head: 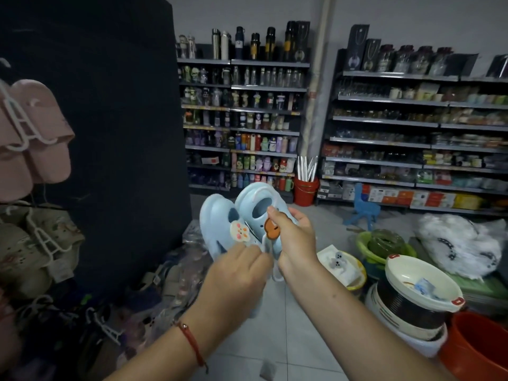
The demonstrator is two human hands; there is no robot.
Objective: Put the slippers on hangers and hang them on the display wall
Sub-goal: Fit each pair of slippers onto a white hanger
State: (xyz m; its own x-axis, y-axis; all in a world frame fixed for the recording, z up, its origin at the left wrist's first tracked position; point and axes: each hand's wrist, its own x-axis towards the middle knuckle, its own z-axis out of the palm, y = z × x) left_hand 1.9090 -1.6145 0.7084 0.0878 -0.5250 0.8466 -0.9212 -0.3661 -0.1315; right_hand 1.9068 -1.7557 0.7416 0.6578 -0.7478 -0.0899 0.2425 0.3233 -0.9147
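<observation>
A dark display wall (115, 127) fills the left half of the frame, and on its far left edge hang pink slippers (33, 138) on a white hanger, with beige slippers (35, 243) on another white hanger below them. Across the upper right of the frame run shop shelves (384, 122) crowded with bottles, flasks and boxed goods. At the lower right stand a stack of basins (420, 292) with a cream one on top, an orange bucket (478, 350) cut by the corner, and a white plastic bag (461, 243) above them. A red bucket (305, 192) holding silver rods sits on the floor at centre, with a small blue chair (361, 207) to its right. In the middle of the frame the person holds up a pair of light blue slippers (220, 224), side by side with toes pointing up; the left one bears a white and pink charm, the right one an orange charm. A white hanger (261, 192) arcs over the opening of the right slipper, and another white part shows between the two hands lower down. The right hand (295, 237) is curled around the right slipper from the right side, fingers behind it and the thumb tip pressed to its front just above the orange charm. The left hand (236, 273) sits below the left slipper, its fingers bent and pinching at the heel ends where the white piece runs; exactly what the fingertips grip is hidden. A red string circles the left wrist.
</observation>
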